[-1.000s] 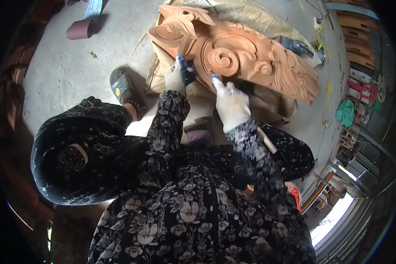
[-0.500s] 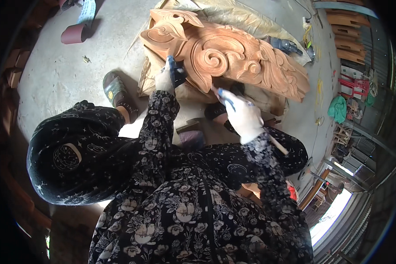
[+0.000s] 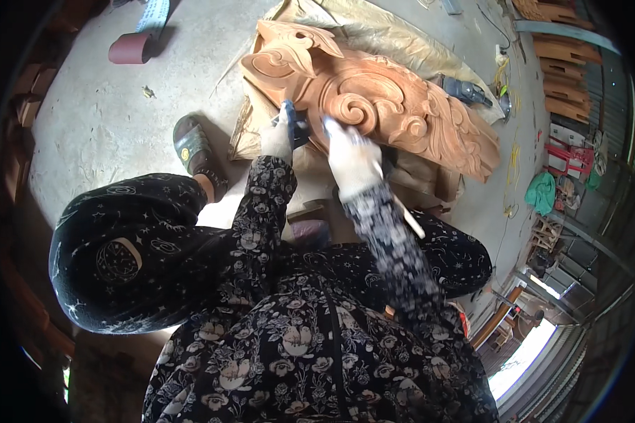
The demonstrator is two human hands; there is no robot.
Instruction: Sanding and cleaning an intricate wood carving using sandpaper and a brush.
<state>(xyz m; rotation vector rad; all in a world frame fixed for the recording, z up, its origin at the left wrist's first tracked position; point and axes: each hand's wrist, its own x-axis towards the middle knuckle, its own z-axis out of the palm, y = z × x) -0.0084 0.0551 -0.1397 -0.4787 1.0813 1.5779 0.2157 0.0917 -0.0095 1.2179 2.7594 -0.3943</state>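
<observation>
A carved reddish wooden piece (image 3: 409, 106) with scrolls and leaves lies on pale brown sheeting (image 3: 374, 21) on the floor. At its near left edge my left hand (image 3: 282, 136), in a white and dark blue glove, has curled fingers gripping the wood. Just right of it my right hand (image 3: 353, 158), gloved and motion-blurred, grips a tool with a long pale handle (image 3: 410, 218) that sticks back past my wrist. The tool's working tip is hidden by my fingers against the lower rim of the big spiral.
My sandalled foot (image 3: 194, 144) stands left of the carving. A rolled maroon abrasive strip (image 3: 125, 51) lies at upper left. A dark blue power tool (image 3: 467, 92) sits behind the carving. Cords, stacked wooden pieces (image 3: 564, 77) and a green bag (image 3: 540, 190) line the right side.
My right hand has moved up and left along the carving toward my left hand, tool still held. My left hand stays at the same edge; the whole view has shifted slightly.
</observation>
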